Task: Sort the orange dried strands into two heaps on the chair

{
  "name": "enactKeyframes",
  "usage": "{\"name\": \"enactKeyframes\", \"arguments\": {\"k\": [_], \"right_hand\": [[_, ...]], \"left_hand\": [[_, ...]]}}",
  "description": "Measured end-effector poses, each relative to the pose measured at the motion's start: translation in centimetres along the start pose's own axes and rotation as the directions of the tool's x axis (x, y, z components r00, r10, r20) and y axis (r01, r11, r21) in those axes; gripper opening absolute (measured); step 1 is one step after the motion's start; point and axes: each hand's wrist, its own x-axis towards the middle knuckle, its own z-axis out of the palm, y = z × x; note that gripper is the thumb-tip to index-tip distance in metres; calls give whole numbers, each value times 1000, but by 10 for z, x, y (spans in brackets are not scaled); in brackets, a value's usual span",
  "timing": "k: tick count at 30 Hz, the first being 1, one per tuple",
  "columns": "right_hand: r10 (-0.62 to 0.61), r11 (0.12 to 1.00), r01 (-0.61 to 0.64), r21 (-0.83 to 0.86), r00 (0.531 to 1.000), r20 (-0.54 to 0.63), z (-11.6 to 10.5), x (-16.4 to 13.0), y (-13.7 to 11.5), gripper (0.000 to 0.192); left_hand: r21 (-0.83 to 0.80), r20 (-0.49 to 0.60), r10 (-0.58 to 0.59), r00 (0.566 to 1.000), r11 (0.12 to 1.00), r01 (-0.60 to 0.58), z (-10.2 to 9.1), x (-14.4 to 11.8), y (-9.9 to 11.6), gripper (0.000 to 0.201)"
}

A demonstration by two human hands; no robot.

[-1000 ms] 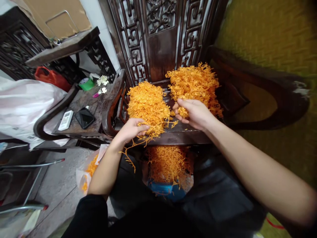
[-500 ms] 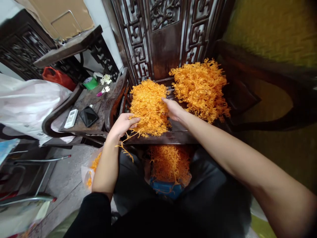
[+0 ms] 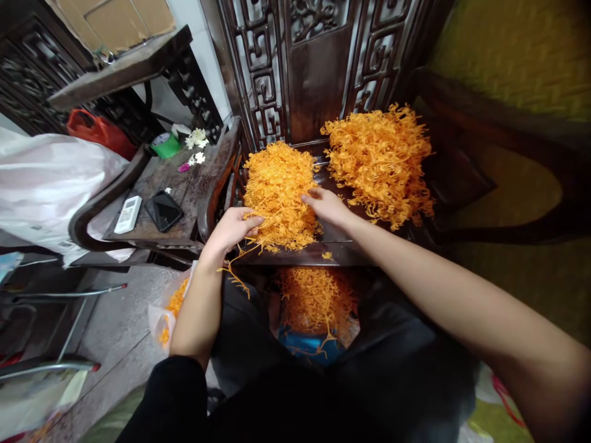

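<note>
I'm pinching orange strands w/ my left hand [image 3: 232,226], my right hand [image 3: 327,205] lying open on the left pile [image 3: 278,191] on the chair seat [image 3: 344,246]. Prob. sorting; next needs a gentle pull, no tangles.

Two orange sprig heaps [image 3: 279,191] [image 3: 381,163], one phone [image 3: 164,211], one remote [image 3: 128,214], two hands [image 3: 233,229] [image 3: 327,206].

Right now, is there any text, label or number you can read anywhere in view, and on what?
Nothing can be read.
White bag: small dark print near its lower edge, too small to read.
Remote: button markings, too small to read.
Phone: dark screen, no text showing.
Cardboard: no print visible.
Orange piles under both hands: no label.
</note>
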Motion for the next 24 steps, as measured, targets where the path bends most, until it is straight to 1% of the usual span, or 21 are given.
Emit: {"name": "enactKeyframes", "arguments": {"k": [3,4,5,6,7,9,10,12,13,15,18,19,20,21,22,23,24], "right_hand": [[-108,971,102,-216,994,-20,-4,-18,-4,36],[-162,953,150,-262,986,-25,-7,-24,-8,33],[-215,942,199,-271,976,-30,-10,-29,-13,35],[-256,942,242,-232,966,-31,-14,-34,-18,40],[-280,951,274,-146,960,-24,-17,-38,-24,45],[-291,956,289,42,956,45,-22,-47,-35,56],[-288,956,279,95,953,95,-23,-50,-39,62],[-288,957,276,92,940,185,-24,-55,-43,68],[-298,954,294,51,930,217,-24,-56,-44,66],[-335,928,368,-64,896,293,-27,-55,-44,53],[-403,826,509,-242,833,379,-43,-45,-41,31],[-422,790,539,-292,824,378,-52,-40,-39,27],[-439,764,550,-337,826,353,-63,-35,-36,24],[-449,756,537,-373,841,301,-74,-31,-32,21],[-444,767,503,-399,864,237,-86,-27,-28,17],[-419,796,449,-406,893,165,-96,-24,-23,12],[-372,843,379,-383,923,95,-104,-22,-18,13]], "left_hand": [[7,-9,3,1000,1000,-2,0,-2,3,28],[12,-2,3,1000,1000,-3,0,-2,3,28],[18,12,3,1000,1000,-3,1,-3,4,28],[26,35,2,999,1000,-3,3,-3,5,28],[40,62,1,998,999,-3,5,-4,6,28],[75,114,2,993,997,-10,12,-5,9,28],[88,133,6,991,996,-18,16,-6,11,28],[104,164,14,986,994,-32,24,-7,16,28],[114,180,17,984,993,-38,28,-8,19,28],[166,220,21,975,984,-59,31,-10,24,31],[273,286,45,957,954,-127,25,-14,26,38],[295,300,50,952,945,-143,21,-16,26,40],[308,305,47,951,940,-146,16,-17,24,40],[313,299,36,954,940,-134,10,-18,22,40],[310,284,18,959,944,-110,5,-19,19,38],[302,267,-1,964,950,-82,0,-19,16,37],[291,251,-19,968,955,-57,-4,-19,13,35]]}}
